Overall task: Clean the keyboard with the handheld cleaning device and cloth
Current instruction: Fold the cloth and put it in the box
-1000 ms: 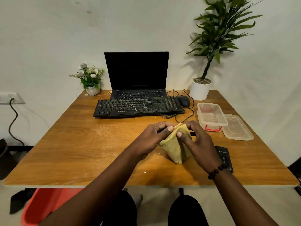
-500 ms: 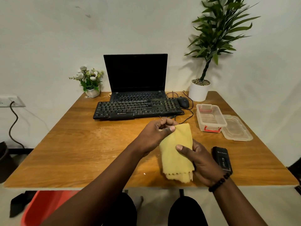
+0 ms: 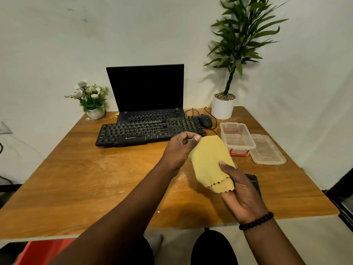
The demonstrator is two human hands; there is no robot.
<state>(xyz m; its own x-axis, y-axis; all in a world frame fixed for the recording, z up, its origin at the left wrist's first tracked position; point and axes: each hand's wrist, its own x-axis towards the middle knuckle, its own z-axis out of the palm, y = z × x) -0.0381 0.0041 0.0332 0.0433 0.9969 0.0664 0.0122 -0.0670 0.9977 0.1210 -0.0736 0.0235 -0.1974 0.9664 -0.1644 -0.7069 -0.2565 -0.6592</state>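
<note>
wooden table (image 3: 80,175) | keyboard (image 3: 147,133) | laptop (image 3: 147,96) | mouse (image 3: 205,120) | box (image 3: 236,137) | lid (image 3: 267,150)

device (image 3: 253,183): mostly hidden behind right hand (image 3: 242,196); only a dark corner shows, print too small to read
right hand fingers: hidden under cloth (image 3: 210,161); thumb alone visible
keyboard (image 3: 147,131): near right corner covered by left hand (image 3: 179,148); key legends too small to read
plant (image 3: 242,41): top cut off by frame edge
wall socket (image 3: 4,128): cut off at left edge
</note>
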